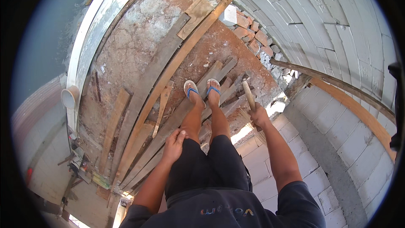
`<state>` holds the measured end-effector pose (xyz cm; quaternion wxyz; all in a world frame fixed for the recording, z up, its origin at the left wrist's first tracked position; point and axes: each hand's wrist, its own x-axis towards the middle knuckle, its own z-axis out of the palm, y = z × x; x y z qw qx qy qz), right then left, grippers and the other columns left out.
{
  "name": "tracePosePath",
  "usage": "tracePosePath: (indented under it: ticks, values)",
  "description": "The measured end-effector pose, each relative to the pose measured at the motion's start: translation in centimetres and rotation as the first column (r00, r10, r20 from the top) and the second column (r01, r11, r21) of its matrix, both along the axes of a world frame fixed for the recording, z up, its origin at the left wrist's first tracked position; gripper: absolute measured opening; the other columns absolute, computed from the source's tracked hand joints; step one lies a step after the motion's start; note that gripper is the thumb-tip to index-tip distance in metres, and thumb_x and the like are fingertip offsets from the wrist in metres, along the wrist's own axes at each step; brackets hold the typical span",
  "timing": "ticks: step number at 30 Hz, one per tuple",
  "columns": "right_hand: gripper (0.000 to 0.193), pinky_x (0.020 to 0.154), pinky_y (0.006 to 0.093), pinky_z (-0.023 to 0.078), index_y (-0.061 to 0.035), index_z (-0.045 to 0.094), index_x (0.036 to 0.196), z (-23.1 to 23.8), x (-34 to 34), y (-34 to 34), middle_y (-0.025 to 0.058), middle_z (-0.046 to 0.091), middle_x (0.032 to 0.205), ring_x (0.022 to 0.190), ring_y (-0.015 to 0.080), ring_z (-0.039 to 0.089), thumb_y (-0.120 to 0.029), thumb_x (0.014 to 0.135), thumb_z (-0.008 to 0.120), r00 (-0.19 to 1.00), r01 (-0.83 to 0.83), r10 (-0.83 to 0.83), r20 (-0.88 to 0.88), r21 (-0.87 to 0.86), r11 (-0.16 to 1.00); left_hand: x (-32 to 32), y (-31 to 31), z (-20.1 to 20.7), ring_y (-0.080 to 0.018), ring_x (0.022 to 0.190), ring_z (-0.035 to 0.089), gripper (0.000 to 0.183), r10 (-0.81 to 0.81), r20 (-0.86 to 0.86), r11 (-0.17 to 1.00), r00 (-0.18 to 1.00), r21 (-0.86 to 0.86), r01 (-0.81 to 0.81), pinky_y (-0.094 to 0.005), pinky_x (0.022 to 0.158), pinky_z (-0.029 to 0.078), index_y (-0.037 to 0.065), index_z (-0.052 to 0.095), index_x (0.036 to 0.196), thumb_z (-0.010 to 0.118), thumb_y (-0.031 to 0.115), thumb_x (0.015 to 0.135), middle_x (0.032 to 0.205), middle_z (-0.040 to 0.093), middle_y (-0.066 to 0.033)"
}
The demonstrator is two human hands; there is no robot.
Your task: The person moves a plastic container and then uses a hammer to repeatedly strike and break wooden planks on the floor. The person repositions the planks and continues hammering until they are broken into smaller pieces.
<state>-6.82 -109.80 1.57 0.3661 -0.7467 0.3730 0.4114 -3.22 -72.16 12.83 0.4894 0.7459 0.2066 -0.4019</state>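
Observation:
My right hand [260, 115] is wrapped around the wooden handle of a hammer [249, 96]. The hammer's metal head points away from me, over the boards to the right of my feet. Close to my left knee, my left hand [173, 147] is closed with thumb and fingers pressed together; whatever may be between them is too small to make out. Both feet, in sandals with blue straps [214, 89], stand on wooden boards [181, 112] laid side by side.
Long planks [162, 80] lie across the reddish dirt ground to my left. Broken bricks [249, 31] are heaped along the block wall [312, 12] at the far right. A pale bucket-like container [70, 97] is at the left, and a long timber [337, 85] runs along the right.

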Motion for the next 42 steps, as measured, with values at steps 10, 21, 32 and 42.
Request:
tracePosePath:
  ticks: [10,21,32,42]
  values:
    - [0.036,0.085,0.0486,0.049,0.0055,0.063,0.102,-19.6,18.8,2.2,0.0312,0.065,0.099,0.097,0.0449,0.062,-0.027,0.087,0.064,0.893,-0.442,0.429,-0.137,-0.095,0.892,-6.4,-6.8,-15.5,-0.0153,0.079,0.057,0.037,0.466,-0.153,0.858,0.872,-0.165,-0.487,-0.0301,0.075,0.045,0.001,0.061,0.086,0.046,0.031,0.102,0.080,0.062,-0.0057]
    - [0.033,0.070,0.0483,0.054,0.0079,0.062,0.092,-32.3,20.3,4.3,0.0305,0.065,0.080,0.078,0.0430,0.067,-0.024,0.089,0.060,0.571,-0.782,0.820,-0.031,-0.325,0.532,-29.2,22.3,-19.1,-0.0190,0.066,0.053,0.035,0.342,-0.318,0.683,0.884,0.731,-0.002,-0.0345,0.067,0.041,0.003,0.056,0.076,0.048,0.030,0.097,0.068,0.058,-0.0065]
    - [0.033,0.082,0.0439,0.053,0.0022,0.060,0.097,-31.4,22.5,3.7,0.0265,0.067,0.080,0.078,0.0396,0.068,-0.029,0.089,0.058,0.584,-0.653,0.809,0.070,-0.551,0.519,-38.6,18.1,-11.2,-0.0212,0.078,0.063,0.031,0.371,-0.768,0.748,0.522,0.580,0.321,-0.0464,0.089,0.031,0.010,0.063,0.083,0.043,0.032,0.095,0.076,0.067,-0.0033]
    - [0.015,0.056,0.0360,0.057,0.0035,0.068,0.092,-29.9,24.2,6.3,0.0194,0.069,0.074,0.061,0.0284,0.070,-0.006,0.085,0.058,0.472,-0.873,0.775,-0.421,-0.100,0.477,-38.1,18.0,-11.8,-0.0207,0.079,0.063,0.031,0.242,-0.744,0.753,0.622,0.549,0.364,-0.0449,0.088,0.029,0.011,0.063,0.084,0.042,0.031,0.095,0.076,0.067,-0.0019]
